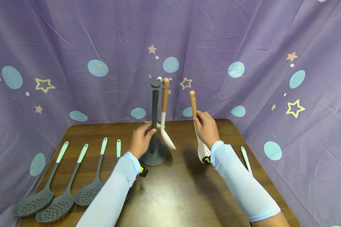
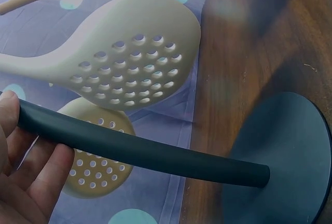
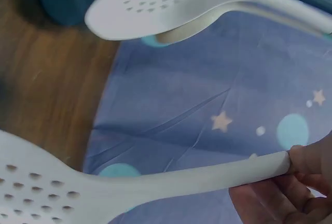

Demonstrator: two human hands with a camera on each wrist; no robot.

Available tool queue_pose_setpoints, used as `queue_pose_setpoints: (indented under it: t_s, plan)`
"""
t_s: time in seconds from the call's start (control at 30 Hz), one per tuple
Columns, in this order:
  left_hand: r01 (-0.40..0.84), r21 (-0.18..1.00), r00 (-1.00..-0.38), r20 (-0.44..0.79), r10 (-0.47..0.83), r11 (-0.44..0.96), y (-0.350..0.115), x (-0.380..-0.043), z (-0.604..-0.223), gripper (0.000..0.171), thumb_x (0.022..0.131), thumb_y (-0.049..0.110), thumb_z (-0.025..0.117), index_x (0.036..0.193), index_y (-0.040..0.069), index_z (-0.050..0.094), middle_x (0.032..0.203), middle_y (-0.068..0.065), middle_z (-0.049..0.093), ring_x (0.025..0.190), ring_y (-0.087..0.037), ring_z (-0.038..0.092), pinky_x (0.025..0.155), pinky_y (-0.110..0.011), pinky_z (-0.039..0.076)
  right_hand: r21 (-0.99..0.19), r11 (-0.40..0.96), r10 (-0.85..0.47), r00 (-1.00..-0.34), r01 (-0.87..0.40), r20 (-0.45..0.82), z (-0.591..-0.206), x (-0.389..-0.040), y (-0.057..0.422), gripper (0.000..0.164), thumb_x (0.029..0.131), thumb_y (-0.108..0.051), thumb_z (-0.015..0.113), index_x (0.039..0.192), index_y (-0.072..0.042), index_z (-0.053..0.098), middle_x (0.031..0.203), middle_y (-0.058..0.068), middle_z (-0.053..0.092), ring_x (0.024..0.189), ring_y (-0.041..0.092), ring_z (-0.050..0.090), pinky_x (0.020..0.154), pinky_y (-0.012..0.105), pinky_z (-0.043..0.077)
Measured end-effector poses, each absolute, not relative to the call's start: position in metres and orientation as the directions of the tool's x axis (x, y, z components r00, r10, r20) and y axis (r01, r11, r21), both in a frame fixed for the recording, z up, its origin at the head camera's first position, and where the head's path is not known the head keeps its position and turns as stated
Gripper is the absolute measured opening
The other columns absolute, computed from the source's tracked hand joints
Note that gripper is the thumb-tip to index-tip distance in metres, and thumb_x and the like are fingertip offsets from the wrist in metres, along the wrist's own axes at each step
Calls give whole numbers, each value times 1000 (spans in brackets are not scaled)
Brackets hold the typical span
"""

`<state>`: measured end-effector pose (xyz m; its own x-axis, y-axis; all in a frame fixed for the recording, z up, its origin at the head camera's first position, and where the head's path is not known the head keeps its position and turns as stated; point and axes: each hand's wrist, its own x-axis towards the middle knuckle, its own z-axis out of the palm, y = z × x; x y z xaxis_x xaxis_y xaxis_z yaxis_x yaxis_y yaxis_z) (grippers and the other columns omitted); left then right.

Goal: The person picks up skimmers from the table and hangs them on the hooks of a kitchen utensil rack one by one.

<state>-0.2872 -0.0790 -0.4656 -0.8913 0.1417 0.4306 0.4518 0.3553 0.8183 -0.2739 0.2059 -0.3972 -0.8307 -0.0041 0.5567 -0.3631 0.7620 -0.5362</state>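
My left hand (image 1: 141, 138) grips the dark post of a utensil stand (image 1: 154, 107), which has a round base on the table and a notched ring on top. From the ring hangs a white slotted skimmer (image 2: 137, 53) with a wooden handle. Behind it hangs a second skimmer (image 2: 106, 175) with a mint handle, partly hidden by the post. To the right of the stand, my right hand (image 1: 208, 127) pinches another white slotted skimmer (image 3: 176, 185) where its wooden handle meets the white shaft. That skimmer is held handle up, its holed head low over the table.
Several grey slotted skimmers (image 1: 56, 206) with mint handles lie on the left of the wooden table (image 1: 170, 195), one partly under my left sleeve. A mint-handled utensil (image 1: 245, 159) lies at the right edge, mostly hidden by my right arm. A purple curtain (image 1: 125, 37) closes off the back and sides.
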Motion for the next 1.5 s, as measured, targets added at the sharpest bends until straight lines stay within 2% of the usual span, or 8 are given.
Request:
queue_pose_setpoints:
  t_s: [0.3,0.57,0.9,1.23,1.5]
  plan:
    - [442,823,-896,422,136,358,-79,-287,-465,39,103,26,65,140,13,65,116,-10,73,102,-26,68,88,-44,57,-535,702,-35,-773,-471,633,-376,-269,186,26,102,-4,64,127,2,68,105,16,66,96,29,66,82,41,58]
    - [432,829,-901,410,139,357,-78,-286,-466,40,103,26,64,140,13,65,116,-10,73,102,-25,67,89,-43,57,-516,635,-81,-714,-575,696,-357,-259,164,28,103,-3,62,130,2,66,108,16,65,100,28,67,79,38,59]
    - [425,836,-905,401,142,348,-79,-286,-466,42,102,27,65,142,13,64,119,-11,72,105,-26,68,91,-44,57,-479,620,-129,-682,-622,720,-350,-253,151,28,102,-1,63,130,3,66,107,16,65,98,26,65,82,35,60]
    - [438,831,-898,419,132,343,-78,-285,-466,42,102,27,65,141,12,64,119,-11,73,104,-27,69,90,-45,58,-491,619,-167,-713,-613,681,-351,-249,143,33,102,-3,65,135,0,65,111,13,65,102,25,67,82,36,60]
    - [453,832,-891,433,135,321,-80,-286,-465,40,102,27,65,140,13,65,118,-10,73,103,-27,69,90,-45,58,-478,627,-186,-715,-615,674,-350,-251,137,32,102,-4,64,133,0,66,109,13,65,97,24,66,82,36,59]
